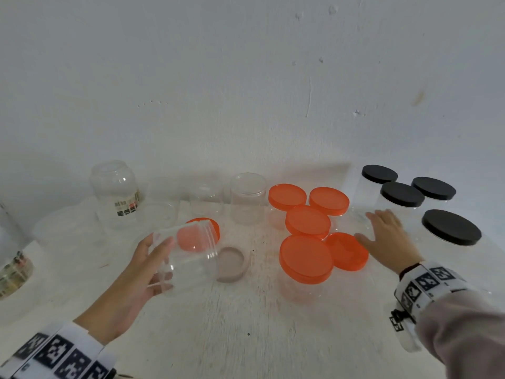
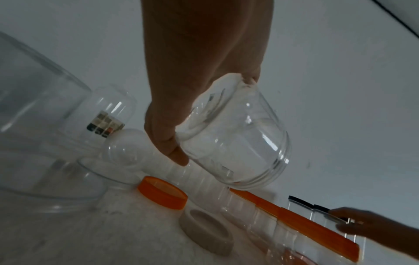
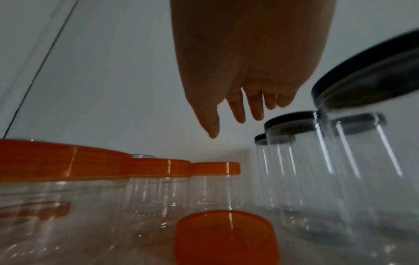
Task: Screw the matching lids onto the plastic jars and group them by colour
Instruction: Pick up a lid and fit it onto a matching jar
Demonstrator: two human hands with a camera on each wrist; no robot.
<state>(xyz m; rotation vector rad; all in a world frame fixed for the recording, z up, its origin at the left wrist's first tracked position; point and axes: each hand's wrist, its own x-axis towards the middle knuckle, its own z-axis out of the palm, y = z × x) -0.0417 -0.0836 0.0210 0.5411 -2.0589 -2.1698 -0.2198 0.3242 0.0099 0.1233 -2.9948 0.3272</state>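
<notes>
A: L hand [image 1: 142, 272] grips clear jar [image 1: 188, 255] by its body, tilted above table [image 1: 246, 324]. Light, slick?
B: Prob. R hand [image 1: 388, 236] relaxed, empty, between orange-lidded and black-lidded groups.

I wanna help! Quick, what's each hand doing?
Left hand: holding a clear lidless jar, tilted.
Right hand: open, fingers straight, holding nothing.

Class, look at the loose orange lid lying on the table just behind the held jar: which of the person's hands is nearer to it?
Left. The left hand holds the clear jar right in front of the loose orange lid; the right hand hovers beyond the orange-lidded jars.
</notes>
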